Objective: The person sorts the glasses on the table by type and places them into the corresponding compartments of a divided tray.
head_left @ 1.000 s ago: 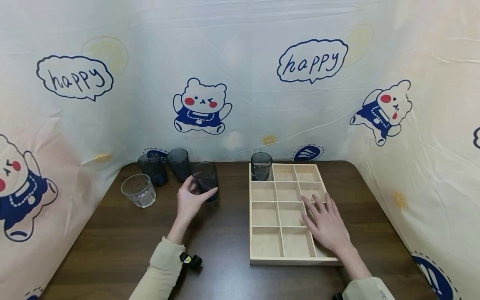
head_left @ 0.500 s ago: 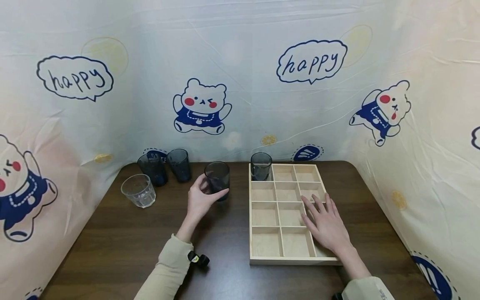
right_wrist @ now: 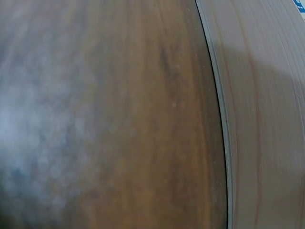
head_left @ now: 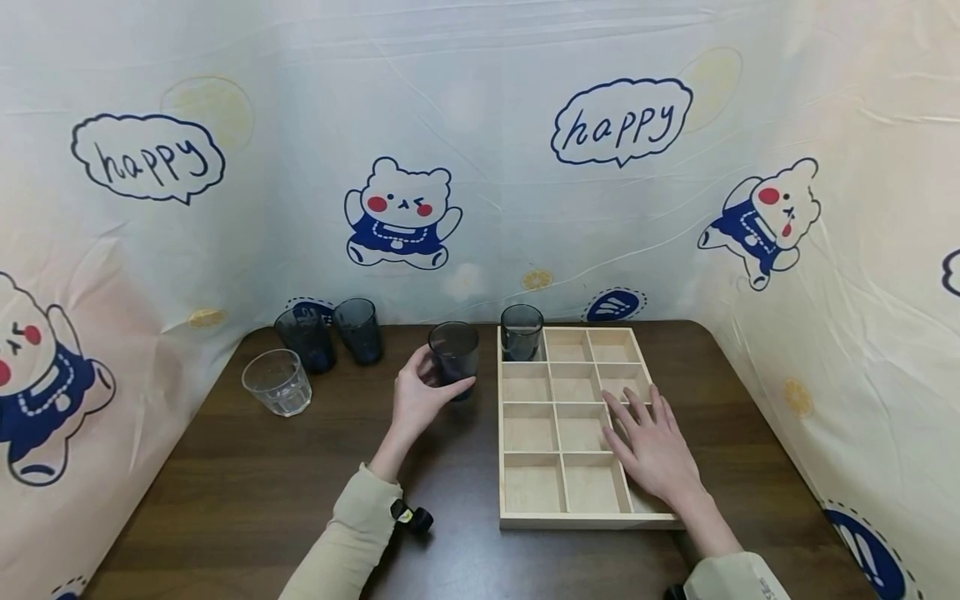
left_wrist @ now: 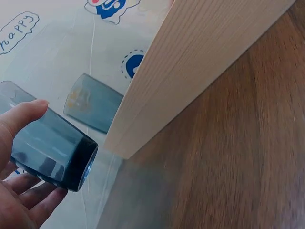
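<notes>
My left hand (head_left: 420, 400) grips a dark blue-grey drinking glass (head_left: 454, 354), thumb on one side and fingers on the other. In the left wrist view the held glass (left_wrist: 52, 143) appears off the table, to the left of the wooden tray's side wall (left_wrist: 190, 67). Another such glass (head_left: 522, 333) stands in the back left compartment of the divided wooden tray (head_left: 592, 522). My right hand (head_left: 660, 454) rests with spread fingers over the tray's right side. It is out of sight in the right wrist view, where only table and tray wall (right_wrist: 262, 119) show.
Two dark glasses, one (head_left: 306, 337) behind the clear glass (head_left: 277, 383) and one (head_left: 358, 332) to its right, stand at the back left of the brown table (head_left: 225, 492). A patterned curtain (head_left: 480, 108) hangs behind the table and at both sides.
My left hand has carried the dark glass rightward, closer to the tray's left edge. The right hand and the tray have stayed put.
</notes>
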A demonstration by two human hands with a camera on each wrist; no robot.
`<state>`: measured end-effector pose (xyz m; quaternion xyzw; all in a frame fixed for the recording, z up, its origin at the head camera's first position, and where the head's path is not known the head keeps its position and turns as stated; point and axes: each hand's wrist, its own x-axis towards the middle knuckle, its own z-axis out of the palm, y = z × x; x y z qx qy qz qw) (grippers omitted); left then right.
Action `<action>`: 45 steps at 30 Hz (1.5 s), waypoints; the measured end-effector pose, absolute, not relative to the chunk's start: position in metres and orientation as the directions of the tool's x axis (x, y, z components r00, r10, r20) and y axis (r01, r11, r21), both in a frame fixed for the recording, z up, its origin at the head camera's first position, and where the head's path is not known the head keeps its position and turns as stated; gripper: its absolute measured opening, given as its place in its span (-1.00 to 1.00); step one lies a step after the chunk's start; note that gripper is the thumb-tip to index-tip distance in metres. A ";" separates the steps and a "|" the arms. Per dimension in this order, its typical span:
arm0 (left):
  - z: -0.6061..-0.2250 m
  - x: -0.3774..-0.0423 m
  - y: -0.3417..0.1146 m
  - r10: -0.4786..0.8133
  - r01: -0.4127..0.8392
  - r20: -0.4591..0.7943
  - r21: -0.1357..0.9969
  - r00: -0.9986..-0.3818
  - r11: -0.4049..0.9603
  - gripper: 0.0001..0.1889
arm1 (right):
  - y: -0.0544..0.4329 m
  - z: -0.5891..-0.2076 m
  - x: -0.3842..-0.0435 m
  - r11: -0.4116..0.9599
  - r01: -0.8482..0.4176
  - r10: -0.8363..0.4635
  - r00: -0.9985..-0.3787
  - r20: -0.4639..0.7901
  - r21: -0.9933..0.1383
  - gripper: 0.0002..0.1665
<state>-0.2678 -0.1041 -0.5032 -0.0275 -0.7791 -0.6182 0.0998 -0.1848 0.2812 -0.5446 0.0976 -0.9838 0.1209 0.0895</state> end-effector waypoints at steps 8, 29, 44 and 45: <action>-0.500 -0.268 -0.087 -0.055 0.187 0.201 0.964 -0.978 0.188 -0.20 | 0.282 -0.545 -0.185 0.953 -0.203 -0.163 -0.969 0.186 -0.223 -0.25; -0.500 -0.270 -0.052 0.022 0.217 0.217 0.961 -0.976 0.169 -0.22 | 0.282 -0.545 -0.187 0.956 -0.200 -0.161 -0.970 0.181 -0.217 -0.24; -0.501 -0.275 -0.032 0.073 0.229 0.220 0.961 -0.973 0.157 -0.18 | 0.281 -0.543 -0.186 0.955 -0.194 -0.156 -0.972 0.174 -0.226 -0.25; -0.500 -0.275 -0.032 0.073 0.231 0.222 0.961 -0.972 0.154 -0.18 | 0.281 -0.543 -0.186 0.955 -0.193 -0.156 -0.972 0.174 -0.224 -0.25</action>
